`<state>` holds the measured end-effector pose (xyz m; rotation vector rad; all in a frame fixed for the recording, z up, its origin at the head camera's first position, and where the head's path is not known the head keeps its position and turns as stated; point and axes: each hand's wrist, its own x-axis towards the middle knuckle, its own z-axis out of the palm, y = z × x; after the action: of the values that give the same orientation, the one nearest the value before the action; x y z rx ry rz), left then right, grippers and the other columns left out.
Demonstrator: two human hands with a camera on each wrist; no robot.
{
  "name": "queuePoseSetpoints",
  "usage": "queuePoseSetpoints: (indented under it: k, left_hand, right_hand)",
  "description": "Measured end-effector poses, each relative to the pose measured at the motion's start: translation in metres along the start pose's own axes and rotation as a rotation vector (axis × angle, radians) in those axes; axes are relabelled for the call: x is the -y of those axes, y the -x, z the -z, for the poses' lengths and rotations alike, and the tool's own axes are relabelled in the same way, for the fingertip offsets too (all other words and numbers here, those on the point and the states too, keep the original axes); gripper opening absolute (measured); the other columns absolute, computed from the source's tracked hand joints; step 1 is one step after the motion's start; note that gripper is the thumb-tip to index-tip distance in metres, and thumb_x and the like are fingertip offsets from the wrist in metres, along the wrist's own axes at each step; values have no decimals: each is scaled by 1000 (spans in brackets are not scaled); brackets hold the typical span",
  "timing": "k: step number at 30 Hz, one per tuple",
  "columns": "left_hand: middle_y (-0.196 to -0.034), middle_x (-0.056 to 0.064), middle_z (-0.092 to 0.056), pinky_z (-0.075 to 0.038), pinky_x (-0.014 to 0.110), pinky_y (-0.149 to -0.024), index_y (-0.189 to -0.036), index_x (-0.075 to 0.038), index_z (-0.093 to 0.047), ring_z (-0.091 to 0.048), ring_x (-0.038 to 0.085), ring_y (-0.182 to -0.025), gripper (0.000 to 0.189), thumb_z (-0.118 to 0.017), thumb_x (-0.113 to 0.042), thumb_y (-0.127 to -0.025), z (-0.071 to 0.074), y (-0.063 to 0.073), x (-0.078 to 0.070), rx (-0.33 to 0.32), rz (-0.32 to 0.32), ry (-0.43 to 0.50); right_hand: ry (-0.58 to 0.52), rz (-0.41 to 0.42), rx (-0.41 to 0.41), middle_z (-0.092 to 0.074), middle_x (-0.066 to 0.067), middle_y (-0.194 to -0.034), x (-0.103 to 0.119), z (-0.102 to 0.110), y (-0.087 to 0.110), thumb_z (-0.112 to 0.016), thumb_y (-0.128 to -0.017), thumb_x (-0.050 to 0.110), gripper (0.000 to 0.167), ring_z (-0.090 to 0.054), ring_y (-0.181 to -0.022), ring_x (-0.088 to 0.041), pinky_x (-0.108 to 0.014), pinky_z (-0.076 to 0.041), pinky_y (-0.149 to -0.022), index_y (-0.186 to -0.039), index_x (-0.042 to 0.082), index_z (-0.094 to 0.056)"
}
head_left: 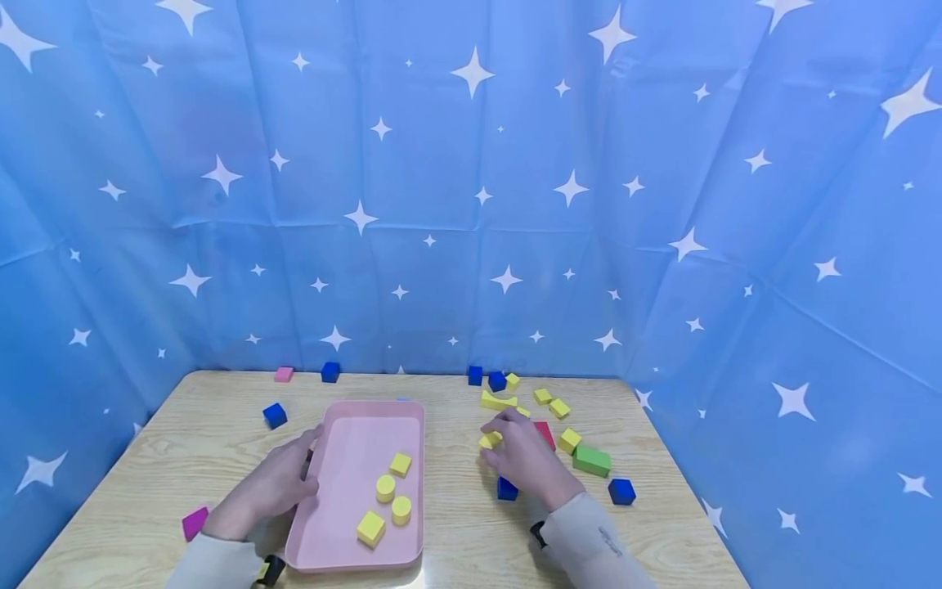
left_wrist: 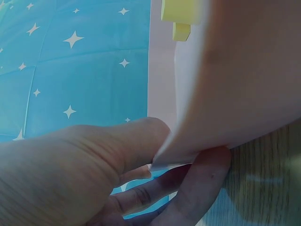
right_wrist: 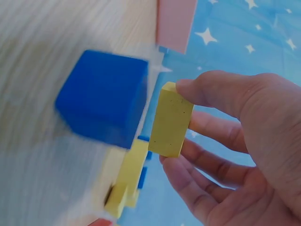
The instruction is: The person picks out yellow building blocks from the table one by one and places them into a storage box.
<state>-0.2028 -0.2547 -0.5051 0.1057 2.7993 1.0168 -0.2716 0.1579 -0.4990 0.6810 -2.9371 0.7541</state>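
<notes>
Right of the pink tray [head_left: 346,556], your right hand [head_left: 526,458] pinched a yellow block [right_wrist: 170,120] above the surface [head_left: 456,523]; your left hand [head_left: 268,487] gripped the tray's left rim. You did best keeping that pinch firm, the tray steady.

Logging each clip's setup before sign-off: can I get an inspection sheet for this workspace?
Surface: wooden table, light grain.
Job's things: pink tray holding four yellow pieces; yellow block pinched in the right hand.
Clutter: loose blue, yellow, green, red, pink and purple blocks around the tray; a blue cube sits by the right hand.
Hands: left hand grips the tray's left rim; the right hand holds the yellow block.
Cables: nothing seen.
Surroundings: blue star-print curtain on three sides.
</notes>
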Motion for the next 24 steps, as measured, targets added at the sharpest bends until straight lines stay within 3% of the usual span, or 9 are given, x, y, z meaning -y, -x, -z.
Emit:
queuePoseSetpoints:
  k: [15,24]
  left_hand:
    - [-150,34,-72,-74,52,-99,-174,15,-34,-80,39,-125,92,-79,6,-95,0,0,3,-9,-16,8]
    - [-150,32,-72,-74,53,-99,-174,13,-35,-80,38,-126,91,-81,4,-95,0,-1,2,-2,4,-14]
  right_hand:
    - [11,114,24,-76,-10,-134,49,-13,-27,-89,-104,23,37,-76,-119,-25,-42,-72,-102,-136,5,-84]
    - [-43,77,64,-75,-4,-136,72,-28,-42,-89,-105,27,38,-73,-121,-19,-39,-71,-107,-139,11,-84]
